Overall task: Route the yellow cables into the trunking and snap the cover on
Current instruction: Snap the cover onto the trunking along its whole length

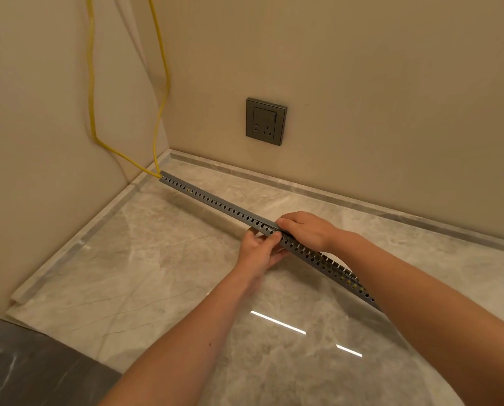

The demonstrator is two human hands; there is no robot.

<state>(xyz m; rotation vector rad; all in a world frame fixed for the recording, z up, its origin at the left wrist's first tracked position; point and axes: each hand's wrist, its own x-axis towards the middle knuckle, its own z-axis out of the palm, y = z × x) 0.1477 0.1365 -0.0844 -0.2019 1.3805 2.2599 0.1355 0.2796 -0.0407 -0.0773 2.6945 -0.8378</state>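
Note:
A long grey slotted trunking [215, 204] lies diagonally on the marble floor, from the wall corner toward the lower right. Two yellow cables [157, 106] hang down the walls and enter its far end at the corner; yellow shows through some slots. The cover [233, 210] sits on the far part of the trunking, up to where my hands are. My left hand [259, 247] holds the trunking's near side with fingers curled on it. My right hand [303, 230] lies on top, fingers curled over the cover's edge. Near my right forearm the slots stand uncovered [337, 269].
A dark wall socket [266, 121] sits on the back wall above the marble skirting [303, 187]. The left wall meets the back wall at the corner. A dark grey slab [25, 364] fills the lower left.

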